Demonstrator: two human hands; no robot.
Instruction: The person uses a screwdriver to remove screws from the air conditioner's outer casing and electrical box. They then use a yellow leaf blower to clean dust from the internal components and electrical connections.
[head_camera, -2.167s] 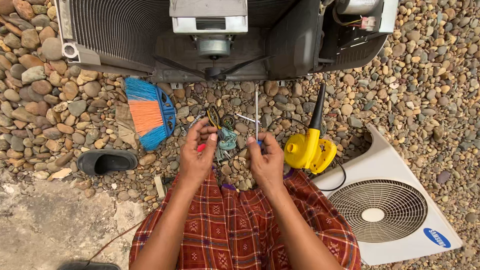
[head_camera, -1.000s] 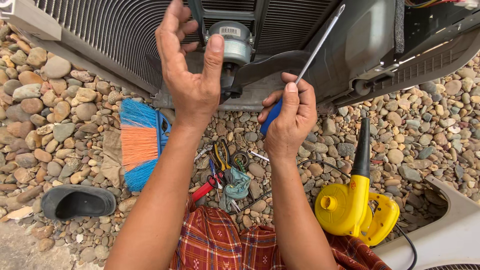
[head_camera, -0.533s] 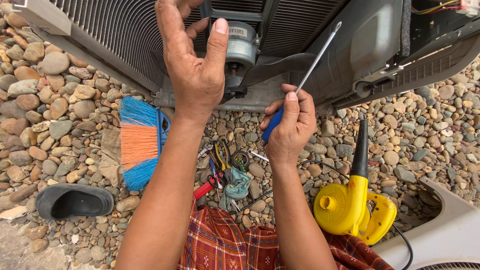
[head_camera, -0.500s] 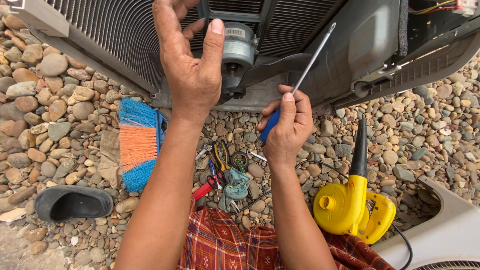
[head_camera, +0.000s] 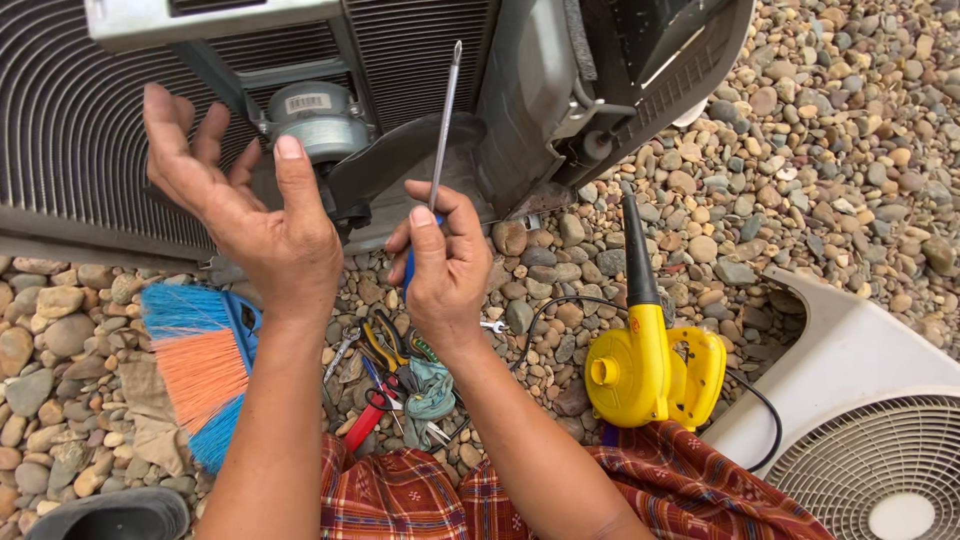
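My right hand (head_camera: 445, 265) grips the blue handle of a long screwdriver (head_camera: 442, 125), whose steel shaft points up toward the air-conditioner outdoor unit (head_camera: 400, 50). My left hand (head_camera: 245, 210) is raised with fingers spread and holds nothing, just left of the grey fan motor (head_camera: 312, 120) on its bracket. Both hands hover in front of the opened unit, above the gravel.
A yellow electric blower (head_camera: 650, 360) with a black nozzle lies on the gravel at right, beside a white fan-grille cover (head_camera: 870, 440). A blue-and-orange brush (head_camera: 195, 365) lies at left. Pliers and small hand tools (head_camera: 395, 380) sit by my knees. A dark shoe (head_camera: 110, 515) is at bottom left.
My left hand has come off the fan motor and drawn back left, fingers spread. The right hand with the screwdriver has shifted left and the shaft stands more upright. The view has swung right.
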